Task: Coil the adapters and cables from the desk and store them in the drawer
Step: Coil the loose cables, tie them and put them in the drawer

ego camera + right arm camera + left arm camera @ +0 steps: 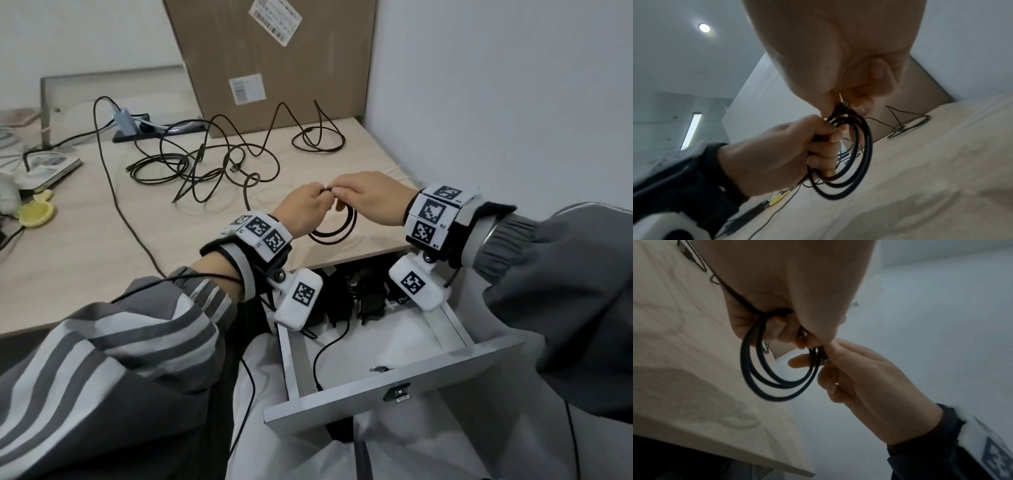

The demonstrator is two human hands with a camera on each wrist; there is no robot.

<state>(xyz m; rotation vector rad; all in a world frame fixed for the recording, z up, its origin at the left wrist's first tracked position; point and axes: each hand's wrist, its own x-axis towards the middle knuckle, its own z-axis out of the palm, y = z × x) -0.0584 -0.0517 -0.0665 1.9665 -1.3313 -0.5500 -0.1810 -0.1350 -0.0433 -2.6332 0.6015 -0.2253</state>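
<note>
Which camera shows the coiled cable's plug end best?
The right wrist view: the plug shows at the right hand's fingertips, above the coil. The left wrist view shows it smaller. In the head view both hands hide it.

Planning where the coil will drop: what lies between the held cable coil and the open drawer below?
In the head view, only the desk's front edge lies between the coil and the drawer.
</note>
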